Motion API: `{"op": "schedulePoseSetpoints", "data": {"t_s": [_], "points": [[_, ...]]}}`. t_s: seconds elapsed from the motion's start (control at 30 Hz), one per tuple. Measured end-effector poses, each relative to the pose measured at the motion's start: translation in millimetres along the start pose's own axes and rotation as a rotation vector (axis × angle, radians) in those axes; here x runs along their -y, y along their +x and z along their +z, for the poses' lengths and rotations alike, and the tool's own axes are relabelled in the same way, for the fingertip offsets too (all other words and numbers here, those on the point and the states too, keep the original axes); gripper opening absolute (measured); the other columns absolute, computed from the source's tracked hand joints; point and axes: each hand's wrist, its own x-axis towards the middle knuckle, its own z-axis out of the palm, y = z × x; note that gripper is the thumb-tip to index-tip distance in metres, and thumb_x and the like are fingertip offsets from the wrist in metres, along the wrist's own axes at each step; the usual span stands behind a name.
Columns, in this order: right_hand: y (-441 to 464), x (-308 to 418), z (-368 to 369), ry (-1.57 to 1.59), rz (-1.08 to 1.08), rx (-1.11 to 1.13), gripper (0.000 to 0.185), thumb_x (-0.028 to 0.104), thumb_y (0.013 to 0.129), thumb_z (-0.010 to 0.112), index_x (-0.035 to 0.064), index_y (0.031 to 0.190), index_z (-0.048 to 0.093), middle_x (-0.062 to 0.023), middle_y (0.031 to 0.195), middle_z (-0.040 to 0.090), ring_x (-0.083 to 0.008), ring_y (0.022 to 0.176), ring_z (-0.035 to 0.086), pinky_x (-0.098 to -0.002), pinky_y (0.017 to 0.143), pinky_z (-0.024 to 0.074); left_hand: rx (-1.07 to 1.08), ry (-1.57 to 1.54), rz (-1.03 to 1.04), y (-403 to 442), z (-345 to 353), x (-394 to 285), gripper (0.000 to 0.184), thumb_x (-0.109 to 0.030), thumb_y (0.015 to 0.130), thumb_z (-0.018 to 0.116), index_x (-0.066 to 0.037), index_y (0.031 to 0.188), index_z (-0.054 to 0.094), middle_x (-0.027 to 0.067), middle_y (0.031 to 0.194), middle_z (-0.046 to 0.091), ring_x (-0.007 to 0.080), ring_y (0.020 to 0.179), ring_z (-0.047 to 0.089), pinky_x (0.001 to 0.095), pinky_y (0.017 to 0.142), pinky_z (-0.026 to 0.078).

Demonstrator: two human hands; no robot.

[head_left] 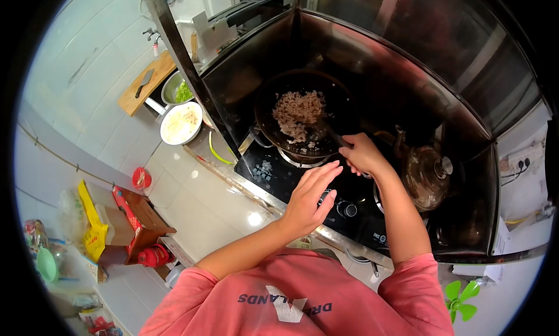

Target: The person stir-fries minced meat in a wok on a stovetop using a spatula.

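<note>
In the head view my right hand [362,154] is wrapped around the dark handle of a spatula [336,138]. Its blade end reaches into a black wok [273,135], where it is hard to make out against the dark metal. Browned minced meat [298,112] lies heaped in the wok, with small bits scattered toward the near rim. The wok sits on the left burner of a black glass gas stove [262,170]. My left hand [311,196] is held over the stove's front beside the control knobs [348,210], fingers stretched out and holding nothing.
A tarnished kettle [428,176] stands on the right burner. Dark metal splash panels [244,74] surround the stove. To the left are a white pan [181,124], a bowl of chopped greens [183,92] and a cutting board [131,100] with a cleaver [145,82].
</note>
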Motion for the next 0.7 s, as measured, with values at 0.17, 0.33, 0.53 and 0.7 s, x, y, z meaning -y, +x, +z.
{"op": "schedulePoseSetpoints", "data": {"t_s": [0.17, 0.33, 0.53, 0.7], "points": [[-24.8, -3.5, -16.9, -0.498, -0.176, -0.274, 0.049, 0.005, 0.075, 0.058, 0.0046, 0.123, 0.058, -0.0203, 0.099, 0.066, -0.0354, 0.087, 0.066, -0.0408, 0.083, 0.0516, -0.003, 0.007, -0.021, -5.4, 0.0, 1.7, 0.045, 0.0, 0.083, 0.057, 0.001, 0.127, 0.051, 0.0175, 0.132, 0.051, 0.034, 0.117, 0.05, 0.0389, 0.1, 0.038], [-19.6, -15.5, 8.0, -0.35, -0.239, -0.195, 0.056, 0.004, 0.074, 0.058, 0.007, 0.129, 0.055, -0.0245, 0.11, 0.062, -0.0383, 0.104, 0.06, -0.0398, 0.092, 0.0475, 0.021, -0.007, 0.002, -3.2, 5.9, -0.6, 0.045, 0.0, 0.082, 0.058, 0.001, 0.127, 0.051, 0.0177, 0.131, 0.051, 0.0341, 0.117, 0.05, 0.0391, 0.099, 0.039], [-34.6, -33.1, 9.3, -0.02, -0.167, 0.041, 0.059, 0.002, 0.074, 0.058, 0.0066, 0.132, 0.052, -0.0215, 0.114, 0.064, -0.0312, 0.107, 0.063, -0.0354, 0.09, 0.0466, 0.042, -0.039, -0.016, -5.5, 8.7, 1.9, 0.046, -0.001, 0.082, 0.059, 0.0, 0.127, 0.051, 0.0178, 0.131, 0.051, 0.0348, 0.117, 0.05, 0.0396, 0.1, 0.039], [-35.9, -39.2, 30.6, -0.027, -0.296, 0.076, 0.047, 0.006, 0.076, 0.058, 0.0029, 0.123, 0.058, -0.0176, 0.129, 0.056, -0.0329, 0.115, 0.057, -0.0341, 0.097, 0.0445, 0.037, -0.005, 0.02, 0.9, 16.8, 5.7, 0.048, -0.002, 0.083, 0.059, 0.0, 0.13, 0.049, 0.0177, 0.132, 0.05, 0.0348, 0.119, 0.048, 0.0401, 0.101, 0.038]]}}
